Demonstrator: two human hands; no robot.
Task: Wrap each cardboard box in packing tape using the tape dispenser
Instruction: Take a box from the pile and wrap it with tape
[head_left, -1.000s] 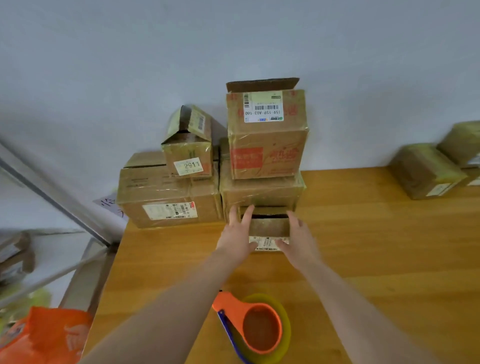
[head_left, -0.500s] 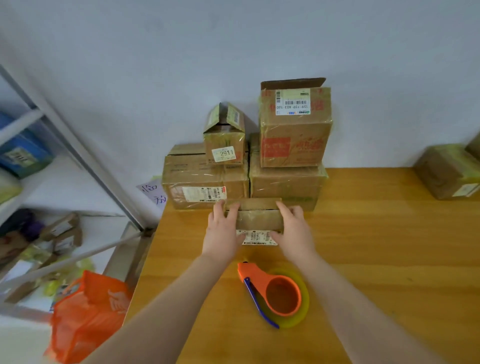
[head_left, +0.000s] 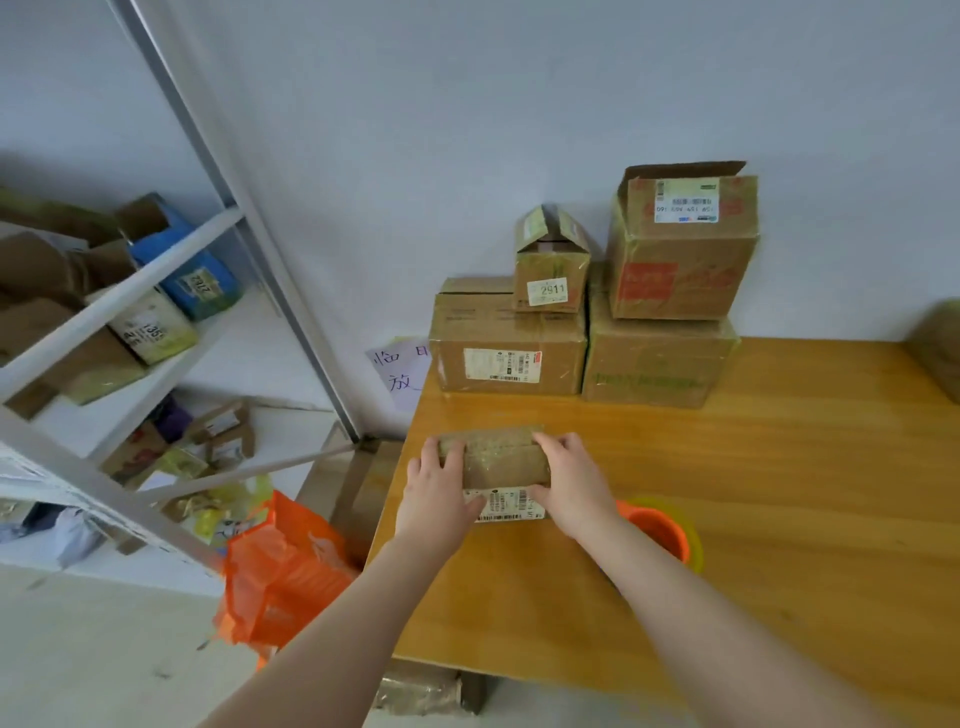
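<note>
Small box (head_left: 498, 460): we see it lying on the table (head_left: 779, 467) close to the left edge, about midway between the back and front edges, with its label facing the front edge.
Long axis: it runs left to right, roughly parallel to the back edge.
Left grip (head_left: 439, 493): clamped on the box's left end, fingers curled over the top.
Right grip (head_left: 571, 486): clamped on the right end in the same way.
Tape dispenser (head_left: 660, 527): it sits just right of the box and a little nearer the front edge, beside the right wrist. The forearm hides part of it, so we cannot tell which way its handle points.
Nearer grip: the right one, by our reading.
Coming move: we judge the right would let go and drop back for the dispenser while the left pins the box.
Stacked boxes (head_left: 511, 358): at the back left corner, apart from the small box.
</note>
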